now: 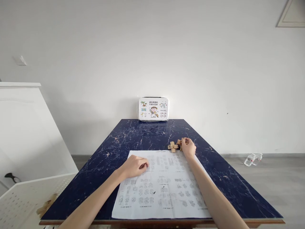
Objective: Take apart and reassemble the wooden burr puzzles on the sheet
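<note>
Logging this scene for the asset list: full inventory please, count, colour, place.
Wooden puzzles: at least two, light brown, at the sheet's far right edge
Printed sheet: one, white, table's near half
Case: one, white with cartoon print, table's far end
Table: one, dark blue marbled, centre
Bottles: two, clear, floor at right
Cabinet: one, white, left
Perforated bin: one, white, lower left, brown contents unclear
Handle-like object: one, black, far left
Wall fixture: one, white, upper left
Framed panel: one, off-white, top right
Wall: one, white, behind
Floor: one, grey, below
Left hand: one, bare, on sheet
Right hand: one, bare, at wooden puzzles
</note>
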Available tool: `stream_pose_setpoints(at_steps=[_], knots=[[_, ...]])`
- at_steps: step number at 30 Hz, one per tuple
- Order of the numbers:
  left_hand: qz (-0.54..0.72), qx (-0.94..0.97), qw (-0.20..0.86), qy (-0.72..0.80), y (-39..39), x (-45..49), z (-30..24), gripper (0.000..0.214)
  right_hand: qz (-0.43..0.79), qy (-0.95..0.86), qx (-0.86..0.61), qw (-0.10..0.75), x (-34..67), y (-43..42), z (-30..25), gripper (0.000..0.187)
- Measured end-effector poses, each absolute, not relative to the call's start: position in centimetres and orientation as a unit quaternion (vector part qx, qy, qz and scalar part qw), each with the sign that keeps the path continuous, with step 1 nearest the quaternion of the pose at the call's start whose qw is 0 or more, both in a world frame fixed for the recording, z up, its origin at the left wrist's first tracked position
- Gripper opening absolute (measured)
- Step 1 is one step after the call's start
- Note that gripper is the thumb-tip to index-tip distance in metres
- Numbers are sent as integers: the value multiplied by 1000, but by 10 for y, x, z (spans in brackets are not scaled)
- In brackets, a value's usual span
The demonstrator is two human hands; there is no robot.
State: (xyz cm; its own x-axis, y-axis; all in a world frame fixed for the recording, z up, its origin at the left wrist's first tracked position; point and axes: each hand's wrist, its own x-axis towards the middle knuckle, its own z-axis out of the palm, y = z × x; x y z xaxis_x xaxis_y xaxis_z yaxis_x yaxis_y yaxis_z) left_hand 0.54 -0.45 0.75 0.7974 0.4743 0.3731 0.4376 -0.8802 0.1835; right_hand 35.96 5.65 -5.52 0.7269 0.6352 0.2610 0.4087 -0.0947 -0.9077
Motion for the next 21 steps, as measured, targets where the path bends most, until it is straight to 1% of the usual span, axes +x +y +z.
stream_pose_setpoints(at_steps=[12,21], knots=[[207,943,39,256,-7,6,8,24,113,-387,-688,603,356,51,-47,41],[205,945,39,254,-5,6,7,24,128,-385,-661,631,355,48,-43,48]])
